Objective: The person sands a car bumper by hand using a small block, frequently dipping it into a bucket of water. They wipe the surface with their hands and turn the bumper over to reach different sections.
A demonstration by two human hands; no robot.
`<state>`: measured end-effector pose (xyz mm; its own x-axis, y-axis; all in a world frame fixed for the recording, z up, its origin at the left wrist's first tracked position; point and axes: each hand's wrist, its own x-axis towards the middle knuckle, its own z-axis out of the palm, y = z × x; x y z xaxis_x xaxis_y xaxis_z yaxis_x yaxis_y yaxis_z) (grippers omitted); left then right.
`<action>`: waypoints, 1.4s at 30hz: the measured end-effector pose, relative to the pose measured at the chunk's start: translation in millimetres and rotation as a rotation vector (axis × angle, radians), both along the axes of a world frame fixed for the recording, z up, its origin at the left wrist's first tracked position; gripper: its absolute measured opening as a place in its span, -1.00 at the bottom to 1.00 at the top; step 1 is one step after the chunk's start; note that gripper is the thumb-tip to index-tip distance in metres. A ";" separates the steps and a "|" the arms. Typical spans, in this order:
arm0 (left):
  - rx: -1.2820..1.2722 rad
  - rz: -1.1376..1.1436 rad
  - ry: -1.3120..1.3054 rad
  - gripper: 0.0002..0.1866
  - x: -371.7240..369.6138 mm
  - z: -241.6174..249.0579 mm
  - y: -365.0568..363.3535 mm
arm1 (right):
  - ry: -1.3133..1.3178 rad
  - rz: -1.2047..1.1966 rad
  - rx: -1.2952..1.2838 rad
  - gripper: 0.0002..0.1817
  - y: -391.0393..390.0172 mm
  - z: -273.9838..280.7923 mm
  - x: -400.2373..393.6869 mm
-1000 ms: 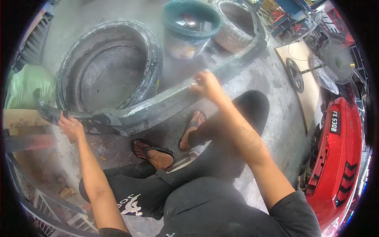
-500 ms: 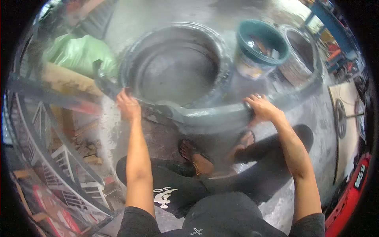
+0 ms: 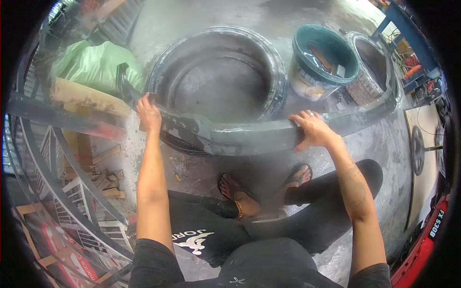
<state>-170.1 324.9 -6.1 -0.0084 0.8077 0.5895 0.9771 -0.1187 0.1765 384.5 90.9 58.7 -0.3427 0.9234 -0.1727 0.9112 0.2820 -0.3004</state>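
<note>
A long curved grey part, like a vehicle bumper (image 3: 259,138), lies crosswise in front of me, its middle against the near side of a large round tyre-like ring (image 3: 281,72). Near the left end of the part, my left hand (image 3: 149,114) has its fingers over the upper edge. My right hand (image 3: 312,128) grips it right of the middle, fingers on top and thumb at the lower edge. Dark wet-looking patches mark the grey surface near my left hand.
A green bucket (image 3: 300,72) with small items stands beyond my right hand, beside a tyre (image 3: 367,62). To the left are a green bag (image 3: 96,65), a wooden block (image 3: 89,96) and metal frames (image 3: 57,177). A red panel (image 3: 425,252) is at lower right.
The left part of the bumper and my left hand have shifted slightly up and left in view. Both hands still hold it. The picture is sharper now.
</note>
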 end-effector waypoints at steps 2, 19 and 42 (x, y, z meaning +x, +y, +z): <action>0.064 -0.163 -0.240 -0.66 -11.4 2.3 7.6 | 0.042 -0.013 -0.026 0.32 -1.8 2.5 0.7; -0.288 -0.388 -0.576 -0.61 93.4 91.9 -158.8 | 0.335 -0.066 0.114 -0.64 -8.4 -34.6 -106.0; -0.093 -0.503 -0.524 -0.68 110.5 124.2 -163.7 | 0.637 -0.261 0.084 -0.79 12.1 10.7 -244.4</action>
